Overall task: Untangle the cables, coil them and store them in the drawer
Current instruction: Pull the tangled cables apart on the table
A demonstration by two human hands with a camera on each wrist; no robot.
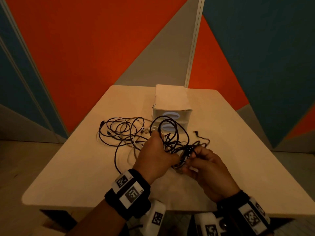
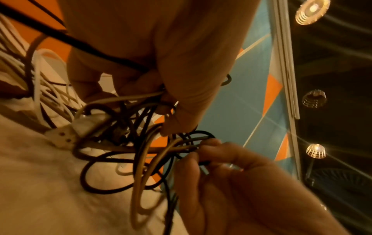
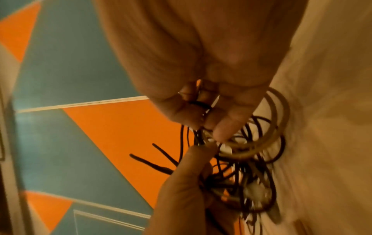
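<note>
At a pale table [image 1: 71, 167], your left hand [image 1: 154, 158] grips the cables [image 1: 129, 132] while your right hand [image 1: 207, 169] pinches one strand, likely to free it.

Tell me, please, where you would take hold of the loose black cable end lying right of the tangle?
Probably just behind the plug of the loose black cable end, coming from the right and above. It sticks out free of the tangle on bare table, so a pinch there catches no other loops.
</note>
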